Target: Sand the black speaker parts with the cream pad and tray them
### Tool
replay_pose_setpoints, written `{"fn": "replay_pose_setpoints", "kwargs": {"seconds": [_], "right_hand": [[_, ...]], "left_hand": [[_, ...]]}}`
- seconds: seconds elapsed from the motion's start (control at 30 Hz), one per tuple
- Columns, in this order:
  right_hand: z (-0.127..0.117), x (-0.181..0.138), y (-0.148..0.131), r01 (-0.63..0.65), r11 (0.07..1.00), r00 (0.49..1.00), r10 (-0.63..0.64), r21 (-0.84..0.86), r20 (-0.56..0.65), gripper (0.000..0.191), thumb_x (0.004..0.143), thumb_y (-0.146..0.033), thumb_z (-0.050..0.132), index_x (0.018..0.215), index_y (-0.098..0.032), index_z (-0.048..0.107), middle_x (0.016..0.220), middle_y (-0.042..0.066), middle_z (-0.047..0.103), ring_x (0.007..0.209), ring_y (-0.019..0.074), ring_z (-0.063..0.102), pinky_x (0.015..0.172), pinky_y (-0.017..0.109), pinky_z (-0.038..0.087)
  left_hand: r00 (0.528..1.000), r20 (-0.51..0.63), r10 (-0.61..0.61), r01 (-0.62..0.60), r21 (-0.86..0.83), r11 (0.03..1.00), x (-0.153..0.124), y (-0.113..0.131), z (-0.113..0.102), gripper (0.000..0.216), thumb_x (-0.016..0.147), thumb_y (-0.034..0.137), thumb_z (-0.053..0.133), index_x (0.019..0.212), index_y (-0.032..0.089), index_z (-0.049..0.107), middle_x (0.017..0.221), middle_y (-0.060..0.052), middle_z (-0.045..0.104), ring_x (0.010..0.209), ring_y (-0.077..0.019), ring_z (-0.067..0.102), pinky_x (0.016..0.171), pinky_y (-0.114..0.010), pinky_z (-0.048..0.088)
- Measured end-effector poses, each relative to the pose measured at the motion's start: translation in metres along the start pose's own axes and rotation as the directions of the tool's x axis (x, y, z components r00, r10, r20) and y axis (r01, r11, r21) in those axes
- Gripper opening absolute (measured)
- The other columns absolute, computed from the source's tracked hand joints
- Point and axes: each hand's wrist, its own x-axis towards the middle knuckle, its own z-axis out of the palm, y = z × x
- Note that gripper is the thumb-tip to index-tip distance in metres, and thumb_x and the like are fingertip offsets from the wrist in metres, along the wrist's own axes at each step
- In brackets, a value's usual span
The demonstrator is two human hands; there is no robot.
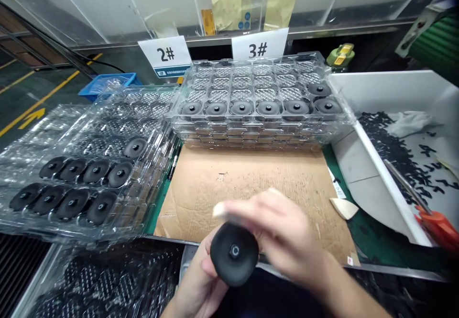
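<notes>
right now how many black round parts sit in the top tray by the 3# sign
7 black round parts in the top tray: six along the front row, one behind at the right end.

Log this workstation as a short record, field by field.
Left hand: holds black round part from below-left; hand
Right hand: blurred, at the part's upper right; contact unclear
Work surface: cardboard sheet
Left clear tray: nine similar parts visible
Rear clear tray stack: seven similar parts visible on top
Signs: 2# sign, 3# sign
White bin: small black pieces inside
Tool: red handle, beside the bin's near edge
</notes>
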Motion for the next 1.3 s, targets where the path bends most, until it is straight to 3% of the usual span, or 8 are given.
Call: {"fn": "replay_pose_setpoints", "kwargs": {"seconds": [0.07,0.13,0.27,0.4,0.6,1.3], "right_hand": [[-0.001,-0.01,0.019,-0.25,0.968,0.963,0.25,0.017,-0.095,0.029,0.093,-0.02,0.041,0.117,-0.025,0.055,0.097,0.002,0.062,0.081,0.0149,0.055,0.07,0.028,0.042],[0.003,-0.025,0.036,-0.406,0.912,0.905,0.41,0.059,-0.118,0.027,0.091,-0.023,0.044,0.115,-0.027,0.057,0.1,0.002,0.062,0.085,0.0164,0.057,0.071,0.028,0.045],[0.024,-0.062,0.052,-0.517,0.848,0.856,0.515,0.118,0.045,0.027,0.091,-0.027,0.044,0.114,-0.027,0.058,0.1,0.004,0.063,0.088,0.019,0.059,0.074,0.031,0.049],[0.042,-0.085,0.054,-0.557,0.823,0.828,0.539,0.113,0.152,0.028,0.09,-0.025,0.044,0.113,-0.025,0.059,0.099,0.005,0.064,0.088,0.0201,0.06,0.077,0.034,0.049],[0.043,-0.083,0.053,-0.541,0.832,0.837,0.517,0.122,0.182,0.028,0.089,-0.023,0.046,0.114,-0.024,0.058,0.103,0.005,0.063,0.094,0.0202,0.058,0.08,0.034,0.048],[0.045,-0.086,0.056,-0.527,0.843,0.846,0.509,0.106,0.158,0.03,0.087,-0.02,0.044,0.112,-0.024,0.059,0.1,0.006,0.064,0.091,0.0199,0.06,0.078,0.033,0.05]], "left_hand": [[0.994,0.104,-0.031,0.036,-0.056,0.998,0.002,0.002,0.001,0.06,0.053,0.043,0.078,0.108,0.023,0.064,0.108,-0.006,0.066,0.097,-0.027,0.062,0.085,-0.033,0.047],[0.979,0.195,-0.052,0.075,-0.11,0.991,0.004,0.004,0.0,0.057,0.057,0.043,0.075,0.11,0.027,0.063,0.112,-0.005,0.065,0.101,-0.0268,0.061,0.087,-0.033,0.047],[0.968,0.24,-0.069,0.106,-0.145,0.984,0.007,0.005,-0.004,0.05,0.061,0.041,0.071,0.109,0.027,0.064,0.112,-0.006,0.065,0.102,-0.0266,0.061,0.086,-0.032,0.049],[0.971,0.223,-0.085,0.121,-0.154,0.981,0.007,0.002,-0.006,0.049,0.062,0.04,0.071,0.109,0.028,0.063,0.113,-0.005,0.065,0.101,-0.0266,0.062,0.083,-0.032,0.051],[0.97,0.223,-0.1,0.142,-0.179,0.974,0.009,0.0,-0.006,0.05,0.064,0.039,0.071,0.111,0.027,0.061,0.115,-0.005,0.064,0.1,-0.0257,0.062,0.082,-0.032,0.052],[0.971,0.213,-0.111,0.143,-0.145,0.979,0.01,-0.002,-0.002,0.049,0.066,0.041,0.071,0.112,0.025,0.061,0.111,-0.005,0.065,0.095,-0.0232,0.063,0.082,-0.03,0.051]]}}
